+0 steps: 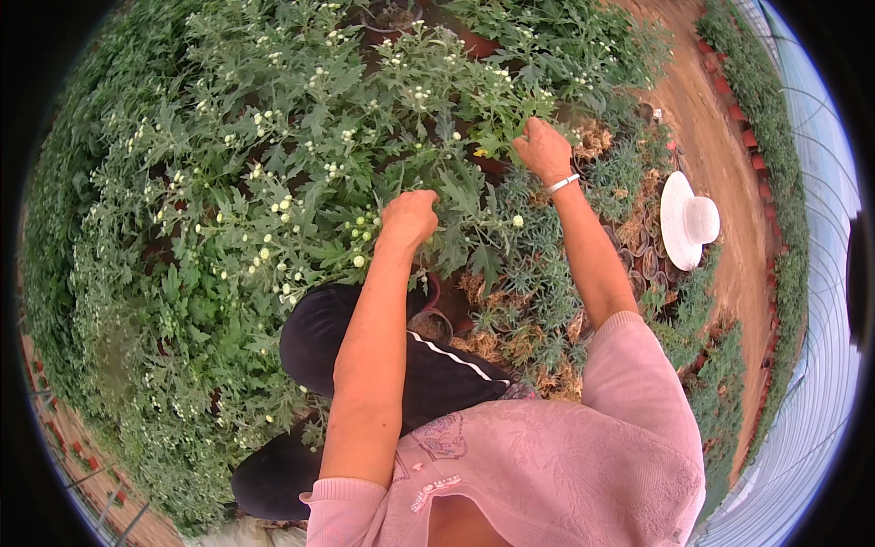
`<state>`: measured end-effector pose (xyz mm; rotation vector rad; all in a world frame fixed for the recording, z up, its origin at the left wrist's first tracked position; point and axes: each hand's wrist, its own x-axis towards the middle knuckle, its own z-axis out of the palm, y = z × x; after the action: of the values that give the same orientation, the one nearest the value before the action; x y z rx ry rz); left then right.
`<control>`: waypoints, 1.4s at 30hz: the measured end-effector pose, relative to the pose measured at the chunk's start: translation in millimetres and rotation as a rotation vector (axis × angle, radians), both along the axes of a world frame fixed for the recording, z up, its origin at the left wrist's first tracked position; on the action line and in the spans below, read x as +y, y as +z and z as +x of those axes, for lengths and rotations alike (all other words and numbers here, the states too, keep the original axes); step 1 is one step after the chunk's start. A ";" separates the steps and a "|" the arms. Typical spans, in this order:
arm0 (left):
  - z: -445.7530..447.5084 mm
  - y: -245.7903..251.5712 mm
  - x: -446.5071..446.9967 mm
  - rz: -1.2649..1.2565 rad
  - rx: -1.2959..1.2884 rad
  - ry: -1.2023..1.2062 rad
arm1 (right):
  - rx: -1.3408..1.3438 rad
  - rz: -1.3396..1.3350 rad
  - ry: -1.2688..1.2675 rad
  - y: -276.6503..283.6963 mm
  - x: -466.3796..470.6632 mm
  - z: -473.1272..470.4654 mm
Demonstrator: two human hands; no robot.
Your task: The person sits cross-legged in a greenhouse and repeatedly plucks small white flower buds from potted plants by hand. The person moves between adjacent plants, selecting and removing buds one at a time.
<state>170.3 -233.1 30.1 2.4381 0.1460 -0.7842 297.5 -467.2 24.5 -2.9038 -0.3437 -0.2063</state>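
Note:
My left hand reaches in among potted chrysanthemums that carry pale, white-green buds. Its fingers curl down into the leaves, and whatever lies under them is hidden. Beyond it to the right, my right hand, with a white bracelet at the wrist, is bent at the edge of a leafy chrysanthemum. The fingertips touch or nearly touch its foliage; no grip on a stem can be made out. A yellow leaf shows just left of that hand. Broad grey-green leaves stand between both hands.
Low bluish-green plants in small pots, with dry brown foliage, fill the ground by my right arm. A white brimmed hat rests farther right, beside a dirt path. An earth-filled pot stands by my knee. Plastic sheeting walls the far right.

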 end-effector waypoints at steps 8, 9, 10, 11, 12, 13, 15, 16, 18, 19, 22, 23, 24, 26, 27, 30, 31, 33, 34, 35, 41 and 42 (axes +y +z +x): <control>-0.3 -0.7 0.4 0.002 -0.012 -0.007 | 0.515 0.878 -0.424 -2.1 -5.5 -0.7; 0.2 -0.3 0.2 0.009 -0.005 -0.004 | 0.561 1.057 -0.472 -2.3 -6.7 -1.6; -0.2 0.1 -0.8 0.017 0.002 -0.003 | 0.569 1.062 -0.465 -1.4 -9.5 -1.0; -0.9 0.6 -1.9 0.008 0.004 -0.009 | 0.551 1.037 -0.474 -1.5 -11.8 -2.2; -0.5 1.0 -1.7 -0.001 0.002 -0.016 | 0.529 1.013 -0.481 -1.5 -13.6 -1.9; 0.2 1.5 -1.2 -0.003 -0.007 -0.024 | 0.507 0.989 -0.484 -1.8 -14.7 -1.3; 0.4 2.2 -1.0 -0.007 -0.012 -0.019 | 0.535 1.001 -0.428 -2.3 -17.7 -1.9; 0.0 2.3 -1.3 -0.007 -0.013 -0.018 | 0.532 1.014 -0.419 -2.9 -18.4 -2.2; -0.7 2.5 -1.9 -0.008 -0.014 -0.020 | 0.551 1.033 -0.430 -3.5 -18.6 -1.0; -0.6 2.6 -2.0 -0.007 -0.017 -0.023 | 0.573 1.038 -0.448 -3.4 -18.1 0.5; -0.6 3.1 -2.3 -0.006 -0.022 -0.018 | 0.653 0.947 -0.494 0.3 -16.4 9.1; -0.9 3.1 -2.3 -0.003 -0.026 -0.016 | 0.679 0.910 -0.495 1.6 -15.5 11.8; -0.8 2.9 -2.1 -0.006 -0.023 -0.014 | 0.711 0.894 -0.499 2.4 -14.2 14.5; -0.4 2.0 -1.9 -0.005 -0.024 -0.019 | 0.768 0.882 -0.487 3.7 -12.5 19.9; 0.1 1.2 -1.8 -0.009 -0.019 -0.020 | 0.794 0.833 -0.445 4.1 -13.1 21.7; 2.3 -1.6 -1.2 -0.007 -0.010 -0.019 | 0.851 0.752 -0.372 1.8 -15.4 24.2; 2.9 -2.5 -1.4 -0.004 -0.004 -0.012 | 0.855 0.774 -0.380 -0.7 -15.9 23.3; 2.9 -3.8 -1.5 -0.002 0.001 -0.005 | 0.844 0.837 -0.405 -6.3 -17.8 20.2; 2.6 -4.1 -1.5 -0.003 -0.001 -0.006 | 0.828 0.878 -0.422 -9.8 -18.7 16.9; 2.4 -4.1 -1.6 -0.003 -0.003 -0.008 | 0.814 0.922 -0.428 -13.1 -19.7 13.6; 2.1 -0.1 -0.8 -0.011 -0.008 -0.019 | 0.755 1.208 -0.464 -32.9 -23.0 -26.2; 1.1 0.8 -1.1 -0.011 -0.015 -0.010 | 0.708 1.101 -0.437 -35.6 -24.1 -35.5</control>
<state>171.4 -234.2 30.8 2.4358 0.1241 -0.7693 261.9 -491.4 -11.2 -1.7413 0.4130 0.4333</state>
